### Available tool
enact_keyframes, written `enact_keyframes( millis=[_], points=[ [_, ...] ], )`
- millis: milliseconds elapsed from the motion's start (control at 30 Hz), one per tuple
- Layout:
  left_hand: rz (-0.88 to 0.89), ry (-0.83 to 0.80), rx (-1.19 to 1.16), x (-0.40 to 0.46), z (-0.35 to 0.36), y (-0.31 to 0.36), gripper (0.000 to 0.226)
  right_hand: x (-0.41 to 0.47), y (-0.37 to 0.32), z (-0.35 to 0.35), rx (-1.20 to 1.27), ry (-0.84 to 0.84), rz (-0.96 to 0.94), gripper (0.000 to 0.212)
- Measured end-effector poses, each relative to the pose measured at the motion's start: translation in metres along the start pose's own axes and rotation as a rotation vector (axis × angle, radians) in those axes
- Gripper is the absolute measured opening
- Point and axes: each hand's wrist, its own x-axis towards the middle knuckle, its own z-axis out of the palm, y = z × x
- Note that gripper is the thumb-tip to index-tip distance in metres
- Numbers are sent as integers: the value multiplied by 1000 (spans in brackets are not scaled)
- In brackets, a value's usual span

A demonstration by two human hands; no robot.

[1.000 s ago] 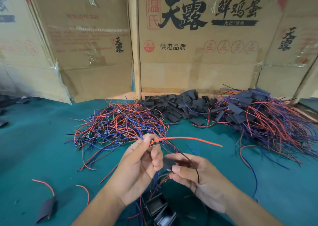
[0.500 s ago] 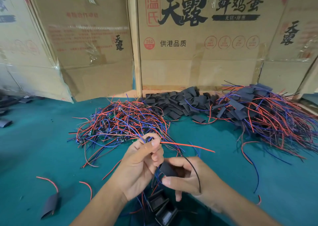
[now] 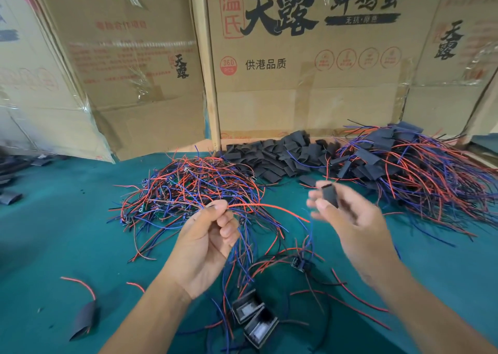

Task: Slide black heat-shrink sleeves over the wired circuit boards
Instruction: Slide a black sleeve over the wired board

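Hands have moved apart since a moment ago. Half a second earlier they were close together low in the view, the sleeve almost at the wires; now the right hand (image 3: 347,213) is raised and shifted to the right, away from the left hand (image 3: 207,235). The right hand pinches one black heat-shrink sleeve (image 3: 329,196) between thumb and fingertips, with its open end turned upward. The left hand pinches a red wire (image 3: 269,208) between thumb and forefinger, its other fingers curled; the wire runs out to the right, toward the sleeve but not touching it. I judge that the sleeve is not yet on any board, and that the person is turning or opening the sleeve before threading it.

Unsleeved wired boards lie in a tangled pile (image 3: 194,192) behind the left hand. Loose sleeves form a black heap (image 3: 277,157) against the cardboard boxes (image 3: 310,89), and a pile of finished pieces (image 3: 420,165) lies at the right. All of this lies on the green table (image 3: 54,246).

The right hand is blurred by motion, so the exact position of its fingers on the sleeve is hard to read. The circuit board belonging to the held wire is not visible; I cannot tell whether it is inside the left palm or hanging below. Two small black housings (image 3: 254,318) lie near the bottom edge, and I cannot say what they are.
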Motion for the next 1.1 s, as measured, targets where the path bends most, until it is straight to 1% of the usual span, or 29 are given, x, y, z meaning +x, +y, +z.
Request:
enact_keyframes(
  millis=[67, 100, 133, 167, 233, 300, 433, 500, 567, 600, 633, 667, 700, 767, 833, 900, 967, 1100],
  points=[
    [-1, 30, 33, 1, -1, -2, 23, -7, -14, -9, -320, -119, -394, 30],
    [-4, 45, 54, 2, -1, -2, 22, -11, -18, -9, -445, -199, -553, 35],
    [-7, 60, 81, 3, -1, -2, 21, -14, -20, -8, -523, -291, -642, 37],
    [-8, 72, 111, 3, -2, -2, 21, -16, -20, -5, -582, -380, -677, 38],
    [-4, 69, 153, 3, -3, -2, 21, -18, -14, 4, -711, -512, -679, 37],
    [-14, 48, 158, 3, -2, -3, 22, -20, -3, 12, -787, -575, -616, 38],
    [-19, 21, 158, 1, 0, -4, 24, -23, 7, 18, -684, -592, -459, 34],
    [-11, 14, 162, 0, -1, -4, 24, -24, 6, 20, -628, -599, -399, 22],
    [-7, 10, 150, 0, -2, -4, 19, -26, 3, 23, -590, -605, -375, 11],
    [-10, 3, 126, 0, -2, -3, 16, -27, 3, 23, -580, -610, -375, 10],
    [-17, -14, 93, -1, -2, -3, 20, -27, 2, 24, -576, -616, -378, 10],
    [-27, -41, 59, -1, -2, -4, 29, -28, 2, 25, -577, -622, -386, 10],
    [-38, -81, 35, -2, -3, -5, 37, -28, 1, 25, -584, -625, -398, 11],
    [-72, -186, 40, -5, -4, -10, 44, -30, -1, 25, -603, -627, -424, 12],
    [-116, -264, 83, -7, -5, -14, 44, -30, -4, 23, -624, -632, -441, 13],
    [-134, -307, 110, -8, -7, -16, 41, -29, -7, 21, -662, -636, -476, 15],
    [-136, -318, 136, -10, -7, -15, 41, -29, -9, 20, -686, -647, -499, 18],
    [-119, -311, 329, -13, -4, -15, 41, -32, -12, 20, -724, -690, -530, 21]
  ],
)
